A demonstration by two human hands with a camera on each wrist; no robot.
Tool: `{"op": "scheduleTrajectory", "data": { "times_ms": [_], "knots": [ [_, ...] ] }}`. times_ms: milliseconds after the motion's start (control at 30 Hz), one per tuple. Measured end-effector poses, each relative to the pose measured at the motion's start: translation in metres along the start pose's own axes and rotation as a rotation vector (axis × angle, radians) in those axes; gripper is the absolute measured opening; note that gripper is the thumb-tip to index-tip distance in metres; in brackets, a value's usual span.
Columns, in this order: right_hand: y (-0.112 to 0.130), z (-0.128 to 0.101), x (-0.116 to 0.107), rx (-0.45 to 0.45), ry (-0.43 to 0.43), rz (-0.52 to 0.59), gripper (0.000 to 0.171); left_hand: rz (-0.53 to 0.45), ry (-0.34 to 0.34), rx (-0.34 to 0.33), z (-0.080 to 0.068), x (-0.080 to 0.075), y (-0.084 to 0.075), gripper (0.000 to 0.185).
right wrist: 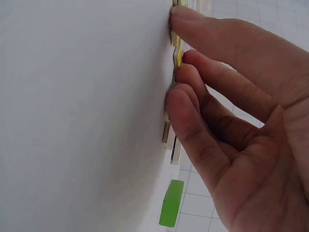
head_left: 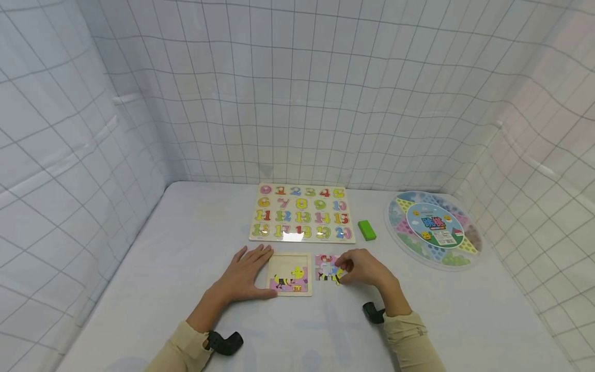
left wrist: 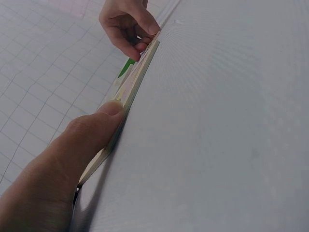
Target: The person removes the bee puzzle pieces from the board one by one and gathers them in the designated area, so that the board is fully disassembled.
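A square wooden puzzle tray (head_left: 288, 296) lies on the table, its lower part filled with pink and yellow pieces and its upper part bare wood. My left hand (head_left: 244, 276) rests along the tray's left side with straight, spread fingers. Its thumb (left wrist: 112, 107) presses on the near edge. Right of the tray sits a cluster of loose puzzle pieces (head_left: 325, 262), in pink, light blue and yellow. Over the right side of this cluster my right hand (head_left: 364, 267) bends its thumb and fingers, pinching a puzzle piece (right wrist: 178, 54) at the edge, partly hidden by the fingers.
Behind the tray lies a wooden number board (head_left: 302, 214). A green block (head_left: 367, 230) stands beside the board's right edge. Farther right is a round, clear-cased board game (head_left: 434, 230). White gridded cloth walls (head_left: 302, 93) enclose the table at the back and sides.
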State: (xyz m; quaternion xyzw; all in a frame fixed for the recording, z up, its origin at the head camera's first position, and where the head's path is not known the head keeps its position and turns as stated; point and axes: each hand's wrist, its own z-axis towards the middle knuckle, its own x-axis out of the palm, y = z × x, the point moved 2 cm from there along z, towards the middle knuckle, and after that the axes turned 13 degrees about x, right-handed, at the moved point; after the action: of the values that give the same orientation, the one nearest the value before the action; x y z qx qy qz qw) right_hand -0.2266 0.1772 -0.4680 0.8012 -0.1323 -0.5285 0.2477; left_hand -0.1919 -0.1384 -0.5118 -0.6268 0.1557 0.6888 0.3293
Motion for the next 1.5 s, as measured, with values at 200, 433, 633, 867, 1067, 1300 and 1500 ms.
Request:
{"op": "scheduleTrajectory", "data": {
  "times_ms": [200, 433, 633, 867, 1067, 1300, 1500],
  "knots": [
    [-0.002, 0.001, 0.000, 0.008, -0.011, 0.003, 0.032, 0.000, 0.001, -0.001, -0.001, 0.000, 0.000, 0.106],
    [0.000, 0.000, -0.001, -0.015, -0.023, 0.028, 0.034, 0.002, -0.006, -0.001, -0.001, -0.001, 0.001, 0.106],
    [0.007, 0.000, -0.001, -0.025, -0.016, 0.031, 0.038, 0.002, -0.003, -0.003, -0.002, -0.002, 0.000, 0.106],
    [0.024, 0.003, 0.003, -0.079, 0.001, 0.039, 0.041, -0.011, 0.002, 0.000, -0.001, -0.003, 0.000, 0.106],
    [0.038, 0.006, 0.010, -0.108, 0.033, 0.038, 0.044, -0.004, 0.003, 0.005, 0.000, -0.002, -0.001, 0.107],
    [0.051, 0.009, 0.018, -0.127, 0.084, 0.064, 0.043, -0.009, -0.007, 0.004, 0.000, -0.002, -0.001, 0.106],
    [0.063, 0.014, 0.025, -0.145, 0.097, 0.056, 0.041, -0.005, 0.003, -0.012, 0.000, 0.000, -0.001, 0.106]
  ]
}}
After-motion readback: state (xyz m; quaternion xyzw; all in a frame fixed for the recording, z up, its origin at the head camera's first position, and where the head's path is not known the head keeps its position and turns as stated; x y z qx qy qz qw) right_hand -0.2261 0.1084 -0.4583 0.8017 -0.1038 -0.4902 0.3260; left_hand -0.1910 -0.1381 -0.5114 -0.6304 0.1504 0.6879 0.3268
